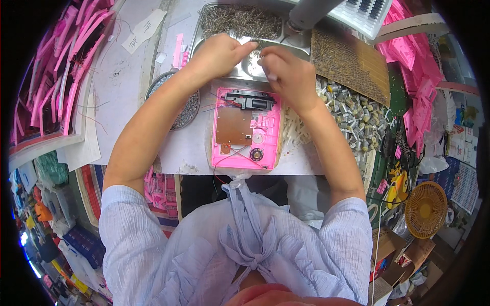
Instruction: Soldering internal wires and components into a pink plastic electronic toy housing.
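A pink plastic housing lies open on the white bench in front of me, with a brown circuit board, a black part at its top and thin red and black wires. Both hands hover just beyond it over a metal tray. My left hand has its fingers pinched together, pointing right. My right hand is also pinched, fingertips almost meeting the left ones; something tiny may sit between them, too small to make out.
The metal tray holds a heap of small thin metal pieces. A round dish of small screws sits to the left. Small grey cylinders pile up on the right beside a brown mat. Pink plastic parts stack at both sides.
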The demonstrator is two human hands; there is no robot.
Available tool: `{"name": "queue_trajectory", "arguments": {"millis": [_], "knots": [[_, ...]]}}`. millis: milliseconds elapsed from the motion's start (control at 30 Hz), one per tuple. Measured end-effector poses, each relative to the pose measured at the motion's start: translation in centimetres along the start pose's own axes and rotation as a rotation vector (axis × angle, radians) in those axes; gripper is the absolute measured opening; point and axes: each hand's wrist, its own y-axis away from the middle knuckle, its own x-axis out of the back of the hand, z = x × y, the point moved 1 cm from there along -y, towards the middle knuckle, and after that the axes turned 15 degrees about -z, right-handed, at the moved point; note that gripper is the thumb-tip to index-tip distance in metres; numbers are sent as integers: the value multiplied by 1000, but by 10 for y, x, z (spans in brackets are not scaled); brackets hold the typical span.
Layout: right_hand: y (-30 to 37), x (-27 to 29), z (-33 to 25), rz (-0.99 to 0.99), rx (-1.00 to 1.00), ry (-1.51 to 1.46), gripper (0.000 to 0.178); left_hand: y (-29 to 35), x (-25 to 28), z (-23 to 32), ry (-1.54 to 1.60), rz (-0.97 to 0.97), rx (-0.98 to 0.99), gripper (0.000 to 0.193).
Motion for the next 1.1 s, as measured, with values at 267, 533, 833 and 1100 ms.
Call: {"name": "queue_trajectory", "arguments": {"millis": [267, 533, 833, 1100], "knots": [[29, 45, -42, -108, -347, -989, 30, 93, -12, 24, 725, -41, -243, 39], [100, 23, -104, 111, -530, -1228, 7, 159, -114, 39, 1260, -375, -243, 41], [102, 13, -113, 405, -359, -819, 12, 165, -133, 39, 1751, -342, -162, 16], [98, 23, -115, 140, -66, -567, 24, 167, -141, 33, 1627, -279, -132, 20]]}}
